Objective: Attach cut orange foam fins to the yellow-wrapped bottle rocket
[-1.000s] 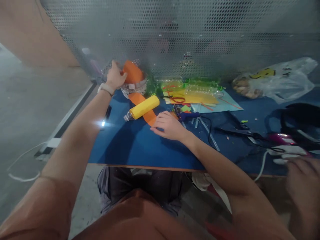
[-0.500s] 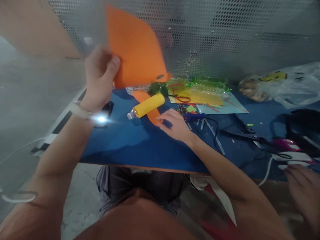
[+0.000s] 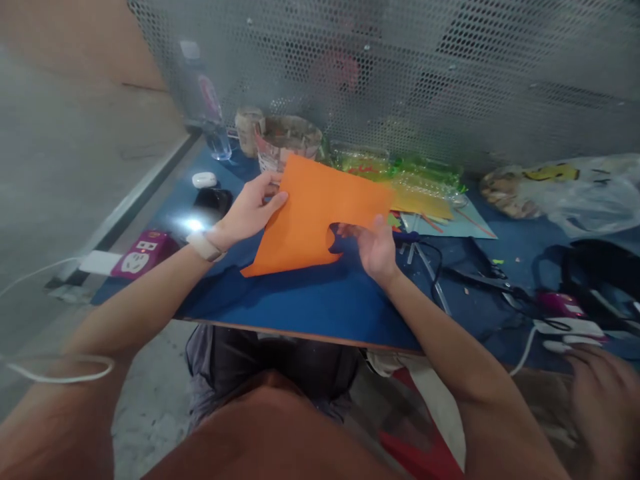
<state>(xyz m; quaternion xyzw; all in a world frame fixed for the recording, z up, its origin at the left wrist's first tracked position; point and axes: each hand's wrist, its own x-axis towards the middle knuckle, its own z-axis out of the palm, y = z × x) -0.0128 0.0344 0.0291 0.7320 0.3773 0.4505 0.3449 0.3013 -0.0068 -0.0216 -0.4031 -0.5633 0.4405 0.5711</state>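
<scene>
An orange sheet with a curved notch in its lower right side is held above the blue table. My left hand pinches its left edge, thumb on top. At the right edge, beside the notch, my right hand grips the sheet between thumb and fingers. The sheet hides the part of the table beneath it; neither the yellow roll nor the loose orange piece shows now.
A clear bottle, a jar, green bottles and a plastic bag stand along the mesh panel. A purple socket block lies left. Another person's hand is at the lower right.
The orange sheet has come down and right with my left hand, over the yellow roll's place. My right hand has moved slightly right and taken hold of the sheet.
</scene>
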